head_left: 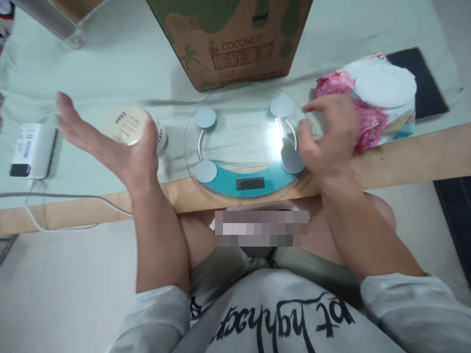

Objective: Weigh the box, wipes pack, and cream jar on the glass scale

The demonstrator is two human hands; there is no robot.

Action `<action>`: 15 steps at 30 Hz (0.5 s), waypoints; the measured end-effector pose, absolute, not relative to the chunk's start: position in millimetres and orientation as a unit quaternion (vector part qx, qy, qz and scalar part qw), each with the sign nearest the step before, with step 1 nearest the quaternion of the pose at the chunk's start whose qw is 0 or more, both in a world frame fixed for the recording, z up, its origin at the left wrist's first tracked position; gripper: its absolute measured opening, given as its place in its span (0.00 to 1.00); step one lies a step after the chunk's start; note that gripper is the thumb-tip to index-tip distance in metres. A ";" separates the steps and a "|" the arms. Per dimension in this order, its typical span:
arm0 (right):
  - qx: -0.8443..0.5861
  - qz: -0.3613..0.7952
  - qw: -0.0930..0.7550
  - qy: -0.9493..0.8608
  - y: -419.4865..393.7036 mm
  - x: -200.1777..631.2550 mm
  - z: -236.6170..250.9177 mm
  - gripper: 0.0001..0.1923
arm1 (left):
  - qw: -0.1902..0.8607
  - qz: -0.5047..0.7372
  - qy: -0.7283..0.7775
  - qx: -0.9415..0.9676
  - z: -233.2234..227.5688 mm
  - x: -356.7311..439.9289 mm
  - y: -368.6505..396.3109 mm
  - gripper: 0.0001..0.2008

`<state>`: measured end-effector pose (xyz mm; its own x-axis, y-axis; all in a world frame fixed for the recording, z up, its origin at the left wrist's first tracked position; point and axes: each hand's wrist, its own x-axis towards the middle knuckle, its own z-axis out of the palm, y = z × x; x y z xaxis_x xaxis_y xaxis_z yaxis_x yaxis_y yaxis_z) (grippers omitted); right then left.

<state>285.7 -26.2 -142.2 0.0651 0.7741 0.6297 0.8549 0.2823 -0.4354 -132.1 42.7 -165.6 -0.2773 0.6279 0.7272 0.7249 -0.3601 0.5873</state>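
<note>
A round glass bathroom scale (243, 184) lies at the table's front edge, with a teal band and a small dark display towards me. My right hand (329, 132) is at its right rim, fingers bent and thumb apart from the forefinger. Whether the fingertips touch the glass I cannot tell. To the left, my left hand (128, 159) is spread wide, palm empty, in front of a Dove jar (127, 122) with a cream lid. The hand hides part of that jar, and both are slightly blurred.
A brown coconut carton (239, 54) stands just behind the scale. On the right, a pink floral wipes pack (371, 115) with a white lid overlaps a black flat object (419, 83). A white power bank (35, 149) and cable (73, 197) lie at far left.
</note>
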 end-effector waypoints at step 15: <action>-0.818 -0.029 0.395 -0.418 4.8 354.2 -111.9 0.40 | -0.174 -0.322 -0.502 -0.784 -156.3 -11.0 8.4 0.12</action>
<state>354.2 4.8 -111.9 0.6487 0.6606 0.3780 0.7067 -0.3385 -0.6212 -11.0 8.4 -156.3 0.2896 0.8989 0.3289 0.6744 -0.4355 0.5962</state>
